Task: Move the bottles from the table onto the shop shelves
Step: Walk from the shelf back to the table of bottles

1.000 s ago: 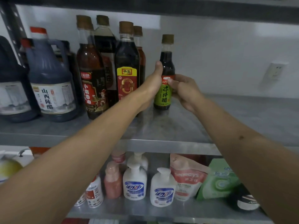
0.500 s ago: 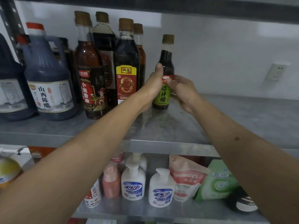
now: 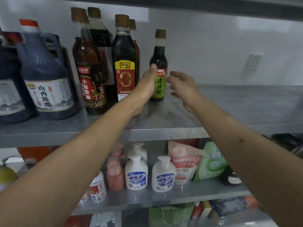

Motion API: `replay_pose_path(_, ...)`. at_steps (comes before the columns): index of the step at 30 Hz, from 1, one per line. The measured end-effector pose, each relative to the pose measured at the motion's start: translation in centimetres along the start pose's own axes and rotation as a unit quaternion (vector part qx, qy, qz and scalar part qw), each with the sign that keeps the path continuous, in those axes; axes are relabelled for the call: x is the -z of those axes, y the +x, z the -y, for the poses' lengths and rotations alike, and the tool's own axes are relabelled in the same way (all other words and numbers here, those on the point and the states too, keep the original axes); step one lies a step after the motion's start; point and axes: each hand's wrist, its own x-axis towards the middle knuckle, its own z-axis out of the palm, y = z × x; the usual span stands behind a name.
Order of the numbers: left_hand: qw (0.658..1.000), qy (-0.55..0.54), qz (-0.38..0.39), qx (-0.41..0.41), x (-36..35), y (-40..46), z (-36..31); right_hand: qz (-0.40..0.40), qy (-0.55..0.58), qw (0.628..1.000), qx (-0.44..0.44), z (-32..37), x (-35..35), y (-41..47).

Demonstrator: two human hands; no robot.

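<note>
On the lower shelf (image 3: 164, 198) stood two white pump bottles (image 3: 136, 173) side by side; a pink pump bottle (image 3: 115, 175) stood just left of them; a pink refill pouch (image 3: 184, 164) and a green packet (image 3: 210, 163) leaned at their right; a wall socket (image 3: 253, 61) sat on the white wall (image 3: 213, 46).

Lighting dim and cool, no source visible. Soft glare on the back wall (image 3: 213, 51). Motion blur on the left jugs (image 3: 45, 76). Wide-angle bending at the edges. Lower shelf (image 3: 180, 196) darker, soft.
</note>
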Motion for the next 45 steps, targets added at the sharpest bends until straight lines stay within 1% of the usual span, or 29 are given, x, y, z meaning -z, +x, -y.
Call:
replay_pose_path(3, 1.000, 0.005, 0.019, 0.002, 0.0, -1.3, 0.3, -0.013, -0.012, 1.000, 0.001, 0.2, 0.3, -1.9)
replay_pose_path(7, 1.000, -0.014, 0.003, -0.023, -0.3, -3.1, 0.5, -0.026, -0.032, 0.999, 0.005, 0.4, 0.9, -5.1)
replay_pose_path(11, 0.999, -0.020, 0.012, -0.032, -1.0, -5.2, 0.3, -0.054, -0.044, 0.998, 0.006, 1.0, 2.4, -8.0)
replay_pose_path(16, 0.996, -0.089, -0.008, -0.024, -2.3, -9.1, -1.3, -0.090, -0.073, 0.993, 0.034, 1.8, 5.4, -12.8)
replay_pose_path(21, 0.998, -0.045, -0.004, -0.053, -4.6, -14.6, -1.1, -0.127, -0.148, 0.980, 0.051, 2.1, 8.6, -19.9)
replay_pose_path(24, 0.997, -0.009, 0.010, -0.079, -6.1, -19.0, -0.1, -0.143, -0.227, 0.962, 0.047, 1.7, 10.4, -25.8)
replay_pose_path(26, 0.995, 0.016, 0.012, -0.094, -6.7, -21.8, 1.0, -0.154, -0.282, 0.946, 0.049, 1.7, 11.3, -29.4)
replay_pose_path(28, 0.991, 0.065, 0.017, -0.112, -6.9, -24.6, 1.8, -0.170, -0.355, 0.918, 0.054, 1.7, 12.2, -32.8)
replay_pose_path(31, 0.975, 0.154, -0.001, -0.160, -6.6, -27.6, 1.9, -0.185, -0.485, 0.853, 0.052, 1.8, 13.3, -36.8)
replay_pose_path(34, 0.948, 0.244, -0.002, -0.206, -6.4, -30.3, 0.9, -0.199, -0.570, 0.796, 0.037, 1.9, 13.9, -40.6)
replay_pose_path(36, 0.932, 0.282, 0.005, -0.227, -6.2, -31.8, 0.7, -0.212, -0.598, 0.773, 0.031, 1.9, 13.8, -43.1)
replay_pose_path(39, 0.912, 0.302, 0.030, -0.276, -5.3, -35.0, 1.4, -0.236, -0.633, 0.737, 0.025, 2.1, 12.4, -47.7)
replay_pose_path(45, 0.879, 0.329, 0.085, -0.335, -2.3, -40.6, 2.6, -0.301, -0.649, 0.698, 0.029, 3.0, 8.7, -56.9)
